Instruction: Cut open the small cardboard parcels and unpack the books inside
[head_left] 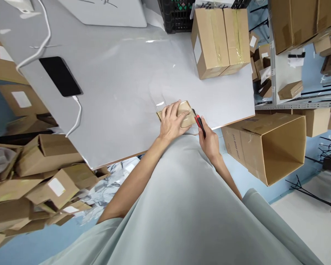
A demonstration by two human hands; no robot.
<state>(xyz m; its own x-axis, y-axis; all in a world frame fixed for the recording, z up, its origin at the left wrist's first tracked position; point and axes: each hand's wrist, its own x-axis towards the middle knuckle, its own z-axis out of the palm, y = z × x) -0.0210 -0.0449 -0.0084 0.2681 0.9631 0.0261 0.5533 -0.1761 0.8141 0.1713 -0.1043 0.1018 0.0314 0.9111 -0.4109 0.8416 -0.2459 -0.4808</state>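
Note:
Near the front edge of the white table (121,88) lies a small flat cardboard box (185,107) with clear tape across it. My left hand (171,119) grips this box from above, fingers over its top and thumb toward the right end; it hides much of the box. In my right hand (209,140) is a red and black utility knife (199,120), my fingers closed round its handle. The knife's tip is at the box's right end; whether the blade cuts into it I cannot tell.
Two taped cartons (212,44) stand at the back right beside a black crate (179,16). A phone (61,76) with a white cable lies on the left. An open carton (264,143) is right of the table; several boxes (57,184) are piled at left.

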